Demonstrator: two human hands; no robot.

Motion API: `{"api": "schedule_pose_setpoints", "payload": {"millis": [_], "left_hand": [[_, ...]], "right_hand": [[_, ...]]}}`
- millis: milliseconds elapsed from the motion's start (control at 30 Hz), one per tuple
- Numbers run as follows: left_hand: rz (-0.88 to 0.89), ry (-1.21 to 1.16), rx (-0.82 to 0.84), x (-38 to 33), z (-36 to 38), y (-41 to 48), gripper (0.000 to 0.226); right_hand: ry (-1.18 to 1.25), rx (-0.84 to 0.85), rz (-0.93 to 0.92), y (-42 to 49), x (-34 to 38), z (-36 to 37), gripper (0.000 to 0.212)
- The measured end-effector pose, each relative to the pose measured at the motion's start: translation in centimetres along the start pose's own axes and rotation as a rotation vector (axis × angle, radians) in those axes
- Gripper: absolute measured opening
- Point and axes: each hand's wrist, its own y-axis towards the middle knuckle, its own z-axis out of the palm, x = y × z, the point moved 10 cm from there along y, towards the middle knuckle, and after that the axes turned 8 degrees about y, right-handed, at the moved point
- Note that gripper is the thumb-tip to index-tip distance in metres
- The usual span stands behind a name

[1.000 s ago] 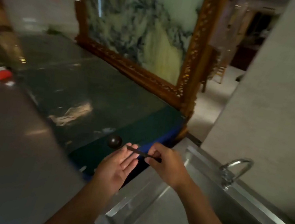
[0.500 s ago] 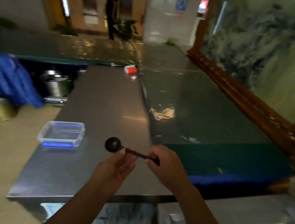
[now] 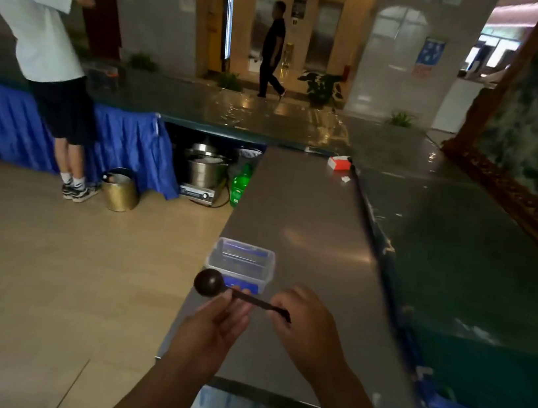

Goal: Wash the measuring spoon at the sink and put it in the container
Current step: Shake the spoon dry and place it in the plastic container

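Observation:
A dark measuring spoon is held level in front of me, bowl to the left. My right hand pinches the end of its handle. My left hand has its fingers under the handle near the bowl. Just beyond the spoon, a clear plastic container with a blue base stands empty on the steel counter, near its left edge. The sink is out of view.
A red and white box lies at the counter's far end. A glass-covered green table runs along the right. On the floor to the left stand steel pots, a green bottle and a brass bucket. A person stands far left.
My view has swung left, away from the sink, and the container has come to sit just beyond the spoon. Both hands keep the same hold on the spoon.

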Motion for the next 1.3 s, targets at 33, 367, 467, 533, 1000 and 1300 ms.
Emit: {"api": "schedule_pose_setpoints", "payload": {"millis": [33,367,467,533,1000,1300], "left_hand": [[0.01,-0.001,-0.002,-1.2,-0.8,0.1,0.024],[0.011,-0.018,-0.035,-7.9,-5.0,2.3,0.022],[0.01,-0.023,-0.04,-8.9,-5.1,3.6,0.021],[0.002,-0.017,-0.052,-9.3,-5.2,4.7,0.021],[-0.034,0.026,-0.151,-10.0,-3.7,14.8,0.023],[-0.171,0.045,-0.13,-6.4,-3.2,21.5,0.026]], "right_hand": [[0.0,0.003,0.003,0.6,0.9,0.9,0.009],[-0.032,-0.024,0.002,5.9,5.4,5.7,0.005],[-0.03,-0.04,-0.001,7.4,5.6,6.2,0.006],[-0.028,-0.052,-0.008,8.4,5.4,6.6,0.007],[0.066,-0.024,0.025,16.2,-2.4,9.5,0.003],[0.022,0.02,0.124,17.4,-8.7,11.8,0.011]]}}
